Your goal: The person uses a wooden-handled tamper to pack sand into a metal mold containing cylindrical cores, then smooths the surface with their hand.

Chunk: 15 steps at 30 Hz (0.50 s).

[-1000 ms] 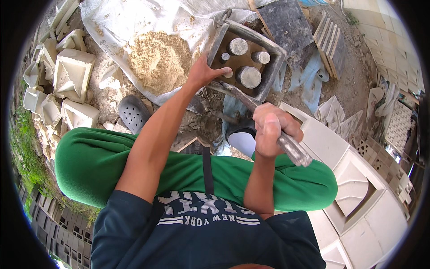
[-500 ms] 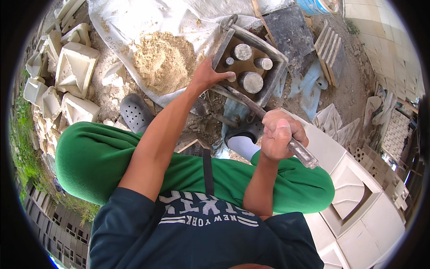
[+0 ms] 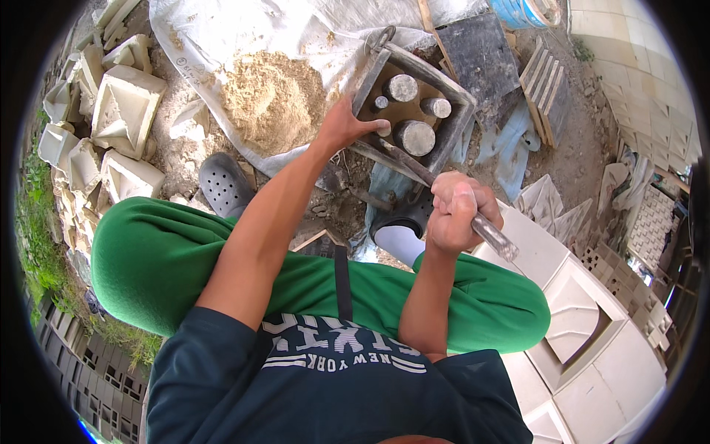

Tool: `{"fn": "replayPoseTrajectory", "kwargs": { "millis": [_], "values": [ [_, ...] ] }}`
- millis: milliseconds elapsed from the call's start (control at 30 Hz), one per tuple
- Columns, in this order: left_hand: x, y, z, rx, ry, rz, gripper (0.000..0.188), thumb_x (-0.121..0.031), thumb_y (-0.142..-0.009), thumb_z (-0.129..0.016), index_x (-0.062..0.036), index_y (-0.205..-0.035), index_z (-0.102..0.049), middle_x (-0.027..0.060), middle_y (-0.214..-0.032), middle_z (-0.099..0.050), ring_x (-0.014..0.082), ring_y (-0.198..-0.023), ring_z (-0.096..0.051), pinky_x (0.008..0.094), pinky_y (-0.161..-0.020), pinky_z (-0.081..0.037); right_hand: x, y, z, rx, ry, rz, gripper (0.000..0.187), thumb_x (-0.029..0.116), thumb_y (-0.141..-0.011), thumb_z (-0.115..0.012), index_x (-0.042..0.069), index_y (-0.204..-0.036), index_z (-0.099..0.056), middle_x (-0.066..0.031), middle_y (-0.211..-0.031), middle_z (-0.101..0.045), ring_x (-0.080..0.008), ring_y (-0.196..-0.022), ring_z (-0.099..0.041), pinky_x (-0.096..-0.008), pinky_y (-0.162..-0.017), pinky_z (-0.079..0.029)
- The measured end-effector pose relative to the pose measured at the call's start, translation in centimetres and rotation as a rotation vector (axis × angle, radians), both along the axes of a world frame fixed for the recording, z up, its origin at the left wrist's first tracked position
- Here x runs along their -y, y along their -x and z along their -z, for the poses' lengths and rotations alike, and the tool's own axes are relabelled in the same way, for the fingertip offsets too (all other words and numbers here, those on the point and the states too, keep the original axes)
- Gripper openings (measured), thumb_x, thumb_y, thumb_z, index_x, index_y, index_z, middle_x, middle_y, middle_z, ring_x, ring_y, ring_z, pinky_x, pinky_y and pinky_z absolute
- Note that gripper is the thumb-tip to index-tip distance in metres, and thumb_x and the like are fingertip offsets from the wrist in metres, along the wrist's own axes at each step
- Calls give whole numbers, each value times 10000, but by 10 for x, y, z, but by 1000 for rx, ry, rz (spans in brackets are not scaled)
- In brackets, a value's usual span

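A dark square mould point(image 3: 457, 124) with thick walls stands on the ground in front of me. Inside it, several round grey-topped cylinders point(image 3: 414, 138) rise out of a layer of brown material. My left hand point(image 3: 346, 126) grips the mould's near-left wall, thumb reaching over the inside and fingers on the outer side. In my right hand point(image 3: 462, 211), closed in a fist, is a metal bar point(image 3: 497, 238). The bar slants from its thick end near my right knee up to the mould's near wall, where its far tip lies beside my left thumb.
Left of the mould, a heap of tan sand point(image 3: 274, 100) lies on a white sheet point(image 3: 200, 37). Pale cast blocks point(image 3: 127, 111) are piled at the far left. Behind the mould are a dark board point(image 3: 481, 55) and a slatted wooden piece point(image 3: 543, 89). White blocks point(image 3: 584, 325) stand at my right.
My right hand and the bar have shifted slightly up and to the left, toward the mould. The left hand keeps its place on the mould wall.
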<state>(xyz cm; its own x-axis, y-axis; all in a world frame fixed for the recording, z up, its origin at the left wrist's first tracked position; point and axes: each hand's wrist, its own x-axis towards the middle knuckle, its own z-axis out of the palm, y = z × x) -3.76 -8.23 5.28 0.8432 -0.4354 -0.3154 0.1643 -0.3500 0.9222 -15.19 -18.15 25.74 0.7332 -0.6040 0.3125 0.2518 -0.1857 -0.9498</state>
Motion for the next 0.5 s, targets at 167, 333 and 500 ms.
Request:
{"fn": "replayPoseTrajectory", "kwargs": {
  "millis": [167,333,500],
  "values": [
    [7,5,-1,26,-48,-74,688,-585,-819,-623,21,-1144,-602,204,-1064,-660,344,-1009,-621,397,-911,-463,-7,-1,5,89,-33,-70,208,-22,-839,-537,6,-641,-476,-82,-582,-535,-137,-507,-487,-269,-445,-395],
    [4,3,34,-103,-9,-288,725,-550,-984,-269,54,-1023,-668,213,-974,-681,346,-953,-627,387,-875,-457,-19,-4,0,134,-2,-116,191,-29,-847,-556,-11,-665,-498,-75,-605,-552,-141,-539,-510,-261,-495,-421],
    [7,3,43,-167,96,-410,737,-561,-980,-267,50,-1014,-676,219,-966,-682,330,-939,-634,394,-867,-454,-18,-9,9,-96,61,-90,219,-7,-840,-579,6,-641,-490,-69,-592,-545,-147,-525,-507,-274,-496,-426]
  ]
}}
